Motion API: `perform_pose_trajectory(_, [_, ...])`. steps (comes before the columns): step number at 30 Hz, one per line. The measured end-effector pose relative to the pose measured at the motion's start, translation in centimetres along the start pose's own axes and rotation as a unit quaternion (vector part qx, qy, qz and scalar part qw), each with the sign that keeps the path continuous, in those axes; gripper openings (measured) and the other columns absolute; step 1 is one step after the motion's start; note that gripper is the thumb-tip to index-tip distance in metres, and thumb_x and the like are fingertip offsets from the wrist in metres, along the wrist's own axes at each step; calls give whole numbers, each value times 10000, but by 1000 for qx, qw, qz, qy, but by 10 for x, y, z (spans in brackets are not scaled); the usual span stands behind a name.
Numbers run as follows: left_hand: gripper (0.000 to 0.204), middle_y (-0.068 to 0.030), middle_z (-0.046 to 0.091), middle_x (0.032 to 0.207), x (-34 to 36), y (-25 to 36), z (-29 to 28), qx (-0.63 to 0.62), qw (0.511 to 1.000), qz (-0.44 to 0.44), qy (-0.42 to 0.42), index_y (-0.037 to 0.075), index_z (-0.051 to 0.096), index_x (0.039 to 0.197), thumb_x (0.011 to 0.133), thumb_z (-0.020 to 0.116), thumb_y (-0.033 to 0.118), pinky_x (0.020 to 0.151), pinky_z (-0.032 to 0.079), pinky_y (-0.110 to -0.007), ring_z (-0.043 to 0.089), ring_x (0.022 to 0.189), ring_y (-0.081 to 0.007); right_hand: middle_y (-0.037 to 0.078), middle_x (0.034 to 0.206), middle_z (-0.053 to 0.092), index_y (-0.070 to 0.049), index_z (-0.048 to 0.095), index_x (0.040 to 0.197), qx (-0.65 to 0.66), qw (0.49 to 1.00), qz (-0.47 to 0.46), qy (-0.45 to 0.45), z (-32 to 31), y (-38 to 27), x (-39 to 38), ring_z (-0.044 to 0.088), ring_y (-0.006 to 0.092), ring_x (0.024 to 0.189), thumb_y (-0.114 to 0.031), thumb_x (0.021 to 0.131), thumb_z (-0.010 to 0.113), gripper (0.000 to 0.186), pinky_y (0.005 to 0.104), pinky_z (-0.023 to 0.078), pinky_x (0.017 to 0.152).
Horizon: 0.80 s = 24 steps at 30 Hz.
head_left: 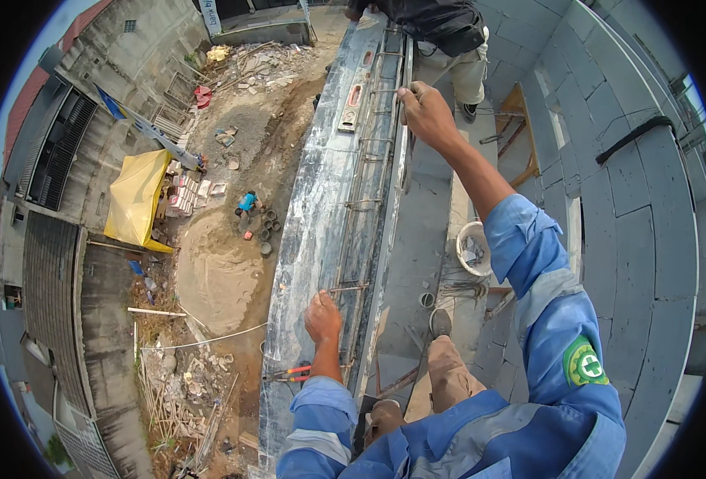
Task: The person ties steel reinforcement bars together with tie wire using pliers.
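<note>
A long, narrow steel rebar cage (362, 206) lies along the grey wall-top form board (309, 203), its thin bars crossed by several short stirrups. My left hand (323, 318) is closed at the near end of the cage, around the end of a stirrup (349, 287). Farther along, my right hand (429, 116) reaches out with fingers pinched on the end of another stirrup (385, 90), at the board's right edge. Pliers with orange-red handles (289, 371) lie beside my left wrist, partly hidden by it. A spirit level (354, 100) rests left of the cage's far part.
A co-worker in dark clothing (441, 24) stands at the far end. On the scaffold plank (458, 207) at right stands a white bucket (473, 249) with grey rubble; a block wall (616, 207) rises beyond. Far below left are a sand pile (217, 275) and yellow tarp (136, 195).
</note>
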<state>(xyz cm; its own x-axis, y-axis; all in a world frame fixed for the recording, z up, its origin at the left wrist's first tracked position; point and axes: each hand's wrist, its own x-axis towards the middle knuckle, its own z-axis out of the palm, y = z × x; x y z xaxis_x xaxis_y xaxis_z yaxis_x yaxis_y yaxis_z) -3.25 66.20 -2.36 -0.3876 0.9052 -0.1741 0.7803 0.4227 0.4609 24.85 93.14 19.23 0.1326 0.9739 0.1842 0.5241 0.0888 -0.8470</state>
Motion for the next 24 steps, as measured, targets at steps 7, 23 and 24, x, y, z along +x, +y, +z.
perform_pose_trajectory(7, [459, -259, 667, 1003, 1, -3, 3, -14, 1000, 15, -10, -2, 678, 1022, 982, 394, 355, 855, 456, -516, 610, 929, -451, 126, 617, 585, 19, 519, 762, 18, 999, -3, 49, 1, 22, 17, 570, 211, 559, -228, 985, 497, 334, 393, 450, 604])
perform_pose_trajectory(23, [444, -255, 658, 1012, 3, -28, 20, -9, 998, 39, -49, -13, 665, 1008, 991, 372, 321, 872, 430, -515, 589, 962, -446, 198, 760, 616, 34, 508, 983, -3, 999, 42, 4, 20, 60, -4, 616, 338, 721, -234, 997, 476, 270, 440, 460, 704])
perform_pose_trajectory(24, [442, -253, 659, 1013, 3, -29, 20, 4, 998, 52, -45, -13, 664, 1000, 991, 371, 318, 870, 431, -515, 588, 963, -445, 229, 786, 618, 35, 488, 1017, -27, 999, 35, -31, 24, 67, -7, 620, 388, 759, -234, 998, 472, 270, 466, 459, 729])
